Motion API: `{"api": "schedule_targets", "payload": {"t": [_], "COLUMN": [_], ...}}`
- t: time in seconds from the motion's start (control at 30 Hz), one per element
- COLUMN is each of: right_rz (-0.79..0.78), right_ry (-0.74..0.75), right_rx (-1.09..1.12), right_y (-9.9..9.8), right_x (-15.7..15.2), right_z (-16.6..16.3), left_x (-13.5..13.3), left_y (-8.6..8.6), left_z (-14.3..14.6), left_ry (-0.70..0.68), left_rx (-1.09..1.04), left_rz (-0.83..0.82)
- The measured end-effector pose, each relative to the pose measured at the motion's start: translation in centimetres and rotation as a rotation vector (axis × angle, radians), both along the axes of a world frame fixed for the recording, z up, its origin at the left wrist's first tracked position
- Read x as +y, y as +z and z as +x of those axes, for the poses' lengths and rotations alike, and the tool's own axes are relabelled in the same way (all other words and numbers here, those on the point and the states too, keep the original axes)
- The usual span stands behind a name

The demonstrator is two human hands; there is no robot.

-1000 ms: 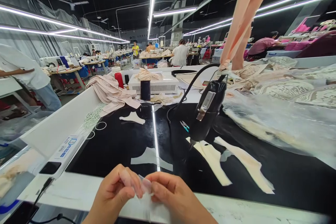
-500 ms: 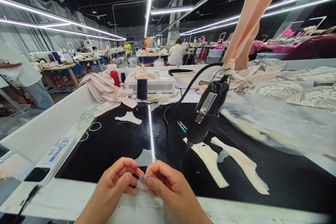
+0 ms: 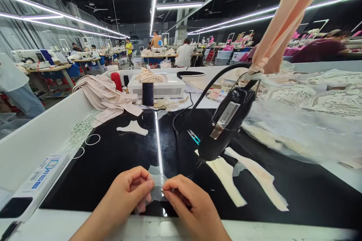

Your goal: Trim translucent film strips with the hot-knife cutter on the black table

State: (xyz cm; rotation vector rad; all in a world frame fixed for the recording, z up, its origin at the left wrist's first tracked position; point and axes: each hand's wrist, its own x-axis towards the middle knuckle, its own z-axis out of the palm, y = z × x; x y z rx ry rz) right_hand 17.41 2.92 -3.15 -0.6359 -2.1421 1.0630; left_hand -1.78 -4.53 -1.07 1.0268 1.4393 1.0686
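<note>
My left hand (image 3: 128, 192) and my right hand (image 3: 186, 201) are close together at the near edge of the glossy black table (image 3: 118, 158). Both pinch a small, thin, translucent piece (image 3: 156, 190) stretched flat between their fingertips, just above the table top. A black hand tool (image 3: 224, 124) hangs by its cord and a peach fabric strap (image 3: 285, 19) right behind my right hand, its tip pointing down. Beige cut fabric pieces (image 3: 226, 177) lie on the table under the tool.
A pile of beige garments (image 3: 104, 96), a white box unit (image 3: 157, 86), a phone (image 3: 148, 94) and a red cup (image 3: 116, 81) stand at the far end. Lace in clear plastic (image 3: 299, 128) fills the right side. Small scissors (image 3: 194, 136) lie mid-table. Other people work at distant tables.
My hands have moved forward from the white edge onto the black surface and drawn slightly apart, spreading the thin piece flat. The view has shifted down and left.
</note>
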Motion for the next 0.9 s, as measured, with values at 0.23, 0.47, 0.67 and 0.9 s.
{"api": "schedule_targets", "payload": {"t": [0.23,0.47,0.67,0.9], "right_rz": [0.221,0.525,0.628,0.63], "right_ry": [-0.055,-0.16,-0.166,-0.159], "right_rx": [-0.025,-0.191,-0.265,-0.333], "right_y": [-0.4,-1.0,-1.7,-1.9], "right_x": [0.8,1.2,1.2,1.2], "right_z": [-0.7,-1.6,-1.7,-1.7], "left_x": [1.2,0.9,1.0,0.9], "left_y": [0.5,-1.4,-2.8,-2.9], "left_z": [-0.5,-0.8,-1.0,-1.1], "left_ry": [0.008,-0.01,-0.096,-0.096], "left_rx": [0.415,0.931,1.218,1.303], "left_rz": [0.035,0.201,0.322,0.413]}}
